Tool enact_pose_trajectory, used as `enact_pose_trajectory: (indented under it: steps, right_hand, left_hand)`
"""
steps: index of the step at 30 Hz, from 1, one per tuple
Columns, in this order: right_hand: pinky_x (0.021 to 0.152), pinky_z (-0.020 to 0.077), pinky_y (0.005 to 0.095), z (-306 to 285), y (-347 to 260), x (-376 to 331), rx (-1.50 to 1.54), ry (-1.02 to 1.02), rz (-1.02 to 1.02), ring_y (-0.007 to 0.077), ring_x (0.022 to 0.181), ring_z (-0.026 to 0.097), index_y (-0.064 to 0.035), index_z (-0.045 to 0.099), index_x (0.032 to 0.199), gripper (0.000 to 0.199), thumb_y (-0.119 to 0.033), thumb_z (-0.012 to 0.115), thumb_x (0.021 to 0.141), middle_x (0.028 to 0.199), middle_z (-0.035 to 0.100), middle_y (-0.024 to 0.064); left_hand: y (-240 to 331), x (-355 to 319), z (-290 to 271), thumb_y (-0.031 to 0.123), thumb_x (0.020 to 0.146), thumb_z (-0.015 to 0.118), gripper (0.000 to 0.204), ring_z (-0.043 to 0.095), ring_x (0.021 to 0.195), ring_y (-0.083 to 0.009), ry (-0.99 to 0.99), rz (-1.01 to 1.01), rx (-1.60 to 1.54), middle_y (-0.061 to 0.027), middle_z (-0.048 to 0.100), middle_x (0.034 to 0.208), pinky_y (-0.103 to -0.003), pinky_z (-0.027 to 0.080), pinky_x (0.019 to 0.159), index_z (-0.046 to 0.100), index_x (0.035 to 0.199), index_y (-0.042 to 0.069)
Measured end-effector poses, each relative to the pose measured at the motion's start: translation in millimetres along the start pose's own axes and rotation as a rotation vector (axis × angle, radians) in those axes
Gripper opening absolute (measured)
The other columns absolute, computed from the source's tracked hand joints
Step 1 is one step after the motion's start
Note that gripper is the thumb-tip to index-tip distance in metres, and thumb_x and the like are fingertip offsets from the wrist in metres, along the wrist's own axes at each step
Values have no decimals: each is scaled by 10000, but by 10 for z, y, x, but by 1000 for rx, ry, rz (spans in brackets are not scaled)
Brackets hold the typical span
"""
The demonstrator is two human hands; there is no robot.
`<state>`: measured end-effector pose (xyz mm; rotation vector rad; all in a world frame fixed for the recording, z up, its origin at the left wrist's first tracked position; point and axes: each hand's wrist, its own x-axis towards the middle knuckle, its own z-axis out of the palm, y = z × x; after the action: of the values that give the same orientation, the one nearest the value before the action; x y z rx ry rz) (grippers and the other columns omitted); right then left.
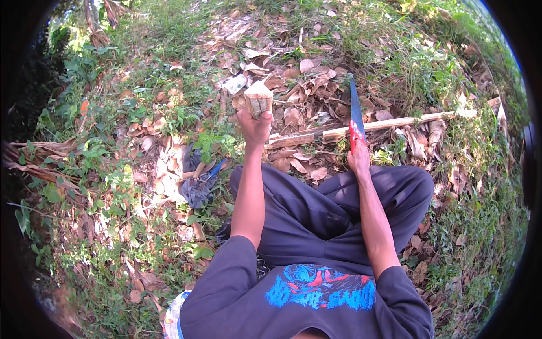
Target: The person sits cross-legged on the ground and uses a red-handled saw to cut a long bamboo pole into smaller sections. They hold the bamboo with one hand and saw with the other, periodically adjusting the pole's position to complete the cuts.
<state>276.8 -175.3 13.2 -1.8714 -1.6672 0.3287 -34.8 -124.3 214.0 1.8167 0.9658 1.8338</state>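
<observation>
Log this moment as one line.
left hand: grips wood chunk, raised | right hand: holds red-handled knife, blade up | ground: dry leaves, long stick

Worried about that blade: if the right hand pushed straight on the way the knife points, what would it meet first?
Probably only dry leaves on the ground; the right hand points its knife up past the stick, though depth is unclear.

The stem chunk [258, 97] sits at eleven o'clock, the knife [356, 113] at one; a pole [361, 128] lies on leaves [293, 79] behind them.
</observation>
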Motion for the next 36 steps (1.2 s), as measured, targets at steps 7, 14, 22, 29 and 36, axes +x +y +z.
enact_pose_trajectory:
  steps: [7,14,22,29,36]
  right_hand:
    - [916,485,524,-77,-28,26,-47,-44,-1,440,1053,592,33,511,1180,429,-123,661,809,1095,612,278]
    - [876,496,520,65,-134,7,-45,-42,-55,431,1006,606,30,523,1125,363,-94,644,806,1047,631,265]
    - [818,496,530,16,-12,9,-92,15,-60,432,923,632,28,533,1078,327,-82,643,791,972,657,250]
    - [850,491,509,61,-6,15,-80,7,-62,418,954,627,24,529,1073,343,-98,656,779,972,650,254]
    - [846,486,514,57,-12,6,-82,-19,-60,432,957,619,24,528,1066,340,-95,656,774,965,649,258]
  left_hand:
    - [62,21,40,750,825,615,761,635,616,-113,-23,-120,-50,-19,638,664,-262,490,563,667,914,-4]
    - [-10,418,-637,609,855,696,618,577,599,-106,264,-71,-211,-21,574,690,-262,463,514,565,1025,29]
    - [460,615,-630,256,935,585,210,527,527,-154,300,128,-179,-49,515,690,-330,474,486,496,911,68]
    - [-115,141,-596,311,1002,456,327,631,670,-198,215,-133,43,-128,612,761,-325,498,679,475,989,-14]
    - [-256,-146,-552,470,930,662,697,589,1044,-267,767,10,429,-209,520,1213,-419,500,905,323,1319,1]
